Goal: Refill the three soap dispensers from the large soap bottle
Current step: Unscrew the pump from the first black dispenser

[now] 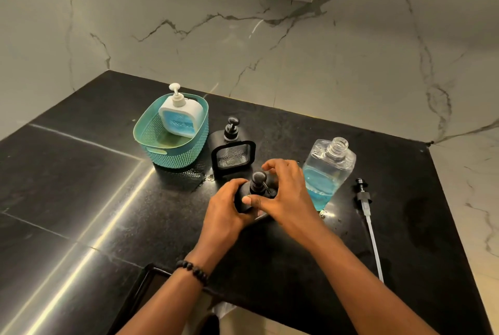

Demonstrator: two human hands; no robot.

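Near the table (81, 199) edge we steady the small black dispenser (243, 199) with left hand (225, 209) wrapped around its body and right hand (286, 194) fingers pinching its pump collar, judging the hard plastic light and possibly slippery.

Black stone counter (81, 199), teal basket (172, 145), two black dispensers (233, 154), uncapped soap bottle (326, 172), loose pump (364, 199)

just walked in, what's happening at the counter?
A person is refilling soap dispensers. Both hands grip a black dispenser: left hand on the body, right hand at the pump top. The large soap bottle stands open beside it, its pump lying on the counter. A white dispenser sits in the teal basket.
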